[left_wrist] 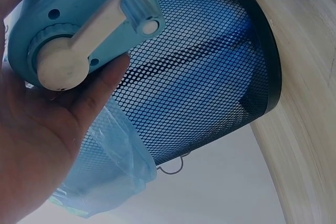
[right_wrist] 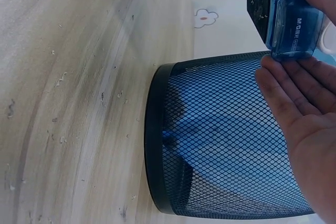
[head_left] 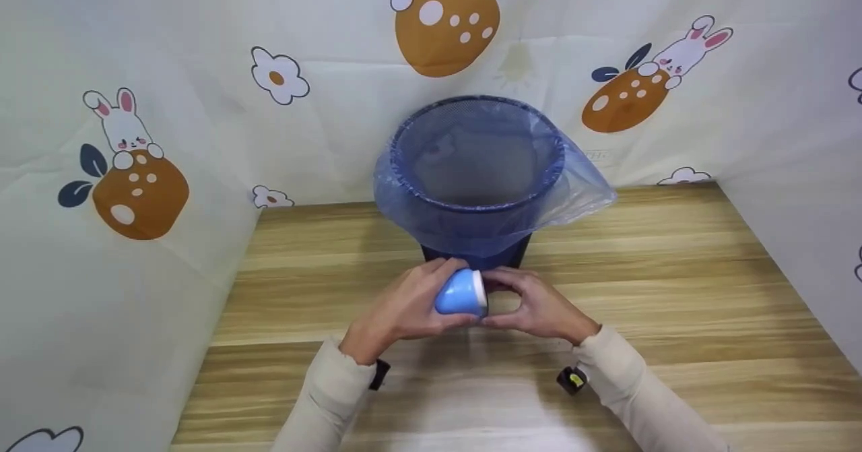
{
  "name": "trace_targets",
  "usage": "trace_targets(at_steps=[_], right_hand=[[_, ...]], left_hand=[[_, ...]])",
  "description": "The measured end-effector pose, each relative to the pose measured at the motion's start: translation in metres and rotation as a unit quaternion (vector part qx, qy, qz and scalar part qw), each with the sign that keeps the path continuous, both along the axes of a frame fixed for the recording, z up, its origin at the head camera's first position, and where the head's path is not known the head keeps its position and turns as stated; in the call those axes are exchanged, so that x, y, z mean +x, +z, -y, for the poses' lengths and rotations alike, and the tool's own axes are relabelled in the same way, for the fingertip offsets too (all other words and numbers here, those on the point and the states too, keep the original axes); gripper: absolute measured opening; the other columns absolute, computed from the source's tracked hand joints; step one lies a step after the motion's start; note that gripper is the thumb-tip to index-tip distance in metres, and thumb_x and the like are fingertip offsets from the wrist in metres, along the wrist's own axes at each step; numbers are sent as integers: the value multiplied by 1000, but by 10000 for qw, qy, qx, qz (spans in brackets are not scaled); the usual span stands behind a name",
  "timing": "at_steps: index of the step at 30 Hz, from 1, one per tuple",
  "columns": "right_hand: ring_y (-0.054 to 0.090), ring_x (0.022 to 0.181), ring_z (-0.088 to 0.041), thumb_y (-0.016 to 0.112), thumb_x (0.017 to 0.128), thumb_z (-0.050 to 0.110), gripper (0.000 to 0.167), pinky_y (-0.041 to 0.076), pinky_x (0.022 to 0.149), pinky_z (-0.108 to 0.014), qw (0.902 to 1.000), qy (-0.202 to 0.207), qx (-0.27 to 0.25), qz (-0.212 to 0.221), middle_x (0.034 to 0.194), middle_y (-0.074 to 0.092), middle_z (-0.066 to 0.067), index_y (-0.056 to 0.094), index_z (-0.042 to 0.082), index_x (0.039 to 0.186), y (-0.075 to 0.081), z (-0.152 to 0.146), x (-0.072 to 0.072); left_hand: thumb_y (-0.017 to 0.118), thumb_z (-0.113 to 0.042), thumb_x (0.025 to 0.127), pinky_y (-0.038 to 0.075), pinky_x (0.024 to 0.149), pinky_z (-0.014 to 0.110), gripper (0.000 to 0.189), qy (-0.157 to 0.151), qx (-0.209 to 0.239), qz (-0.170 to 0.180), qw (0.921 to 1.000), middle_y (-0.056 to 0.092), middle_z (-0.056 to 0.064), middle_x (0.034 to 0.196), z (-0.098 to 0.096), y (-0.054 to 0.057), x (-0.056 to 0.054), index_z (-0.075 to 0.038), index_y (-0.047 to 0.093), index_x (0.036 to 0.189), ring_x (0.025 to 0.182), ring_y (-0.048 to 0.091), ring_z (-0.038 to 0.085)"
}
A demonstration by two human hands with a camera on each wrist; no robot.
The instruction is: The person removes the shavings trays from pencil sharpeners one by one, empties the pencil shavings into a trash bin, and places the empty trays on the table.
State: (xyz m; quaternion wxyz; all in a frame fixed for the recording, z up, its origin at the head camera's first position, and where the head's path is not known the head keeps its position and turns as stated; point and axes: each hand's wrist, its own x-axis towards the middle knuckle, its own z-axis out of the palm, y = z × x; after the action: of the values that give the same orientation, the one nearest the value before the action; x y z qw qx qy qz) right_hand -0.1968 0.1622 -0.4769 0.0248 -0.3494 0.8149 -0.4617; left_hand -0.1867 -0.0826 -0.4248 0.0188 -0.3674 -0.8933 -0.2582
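Observation:
A blue hand-crank pencil sharpener (head_left: 459,294) is held up in front of the mesh wastebasket. My left hand (head_left: 407,304) grips its body from the left. In the left wrist view, the white crank (left_wrist: 97,32) with its blue knob faces the camera. From the other side, my right hand (head_left: 539,307) reaches to the sharpener with thumb and fingers on opposite sides of its end. The right wrist view shows the clear blue shavings drawer (right_wrist: 296,27) between that thumb and the fingertips.
The dark mesh wastebasket (head_left: 479,207) stands at the back of the wooden table (head_left: 673,290), lined with a blue plastic bag (head_left: 579,186) folded over its rim. Small shavings (right_wrist: 62,80) lie on the tabletop. A printed cloth (head_left: 337,149) hangs behind and at both sides.

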Motion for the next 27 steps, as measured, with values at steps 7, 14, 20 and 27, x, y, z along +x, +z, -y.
trace_targets(at_steps=[7,14,20,27], right_hand=[[65,111,-20,83,80,27,60,52,98,-43,10000,50,-68,-23,124,66,-5,61,3,130,0,0,1],[65,112,-20,84,80,27,61,51,99,-41,10000,-18,-30,-19,124,66,-5,60,3,131,1,-2,2],[65,113,-18,84,80,28,60,51,99,-38,9999,-100,65,0,125,66,-3,61,5,130,1,-4,2],[64,115,-23,82,81,27,60,51,100,-39,9999,-48,-77,139,128,64,-7,59,4,132,0,-6,3]], left_hand=[[77,-45,83,56,80,35,65,16,-26,51,10000,64,11,116,1,-2,0,-10,52,131,95,64,20],[77,-45,82,56,78,33,64,12,26,44,10000,64,9,112,2,-2,0,-10,53,130,92,64,18],[78,-43,82,56,75,32,62,2,49,-70,10000,64,8,107,4,-3,-1,-10,53,128,88,64,18],[78,-44,82,56,78,34,63,71,-17,3,10000,64,8,109,6,-3,0,-11,53,129,90,64,19]])
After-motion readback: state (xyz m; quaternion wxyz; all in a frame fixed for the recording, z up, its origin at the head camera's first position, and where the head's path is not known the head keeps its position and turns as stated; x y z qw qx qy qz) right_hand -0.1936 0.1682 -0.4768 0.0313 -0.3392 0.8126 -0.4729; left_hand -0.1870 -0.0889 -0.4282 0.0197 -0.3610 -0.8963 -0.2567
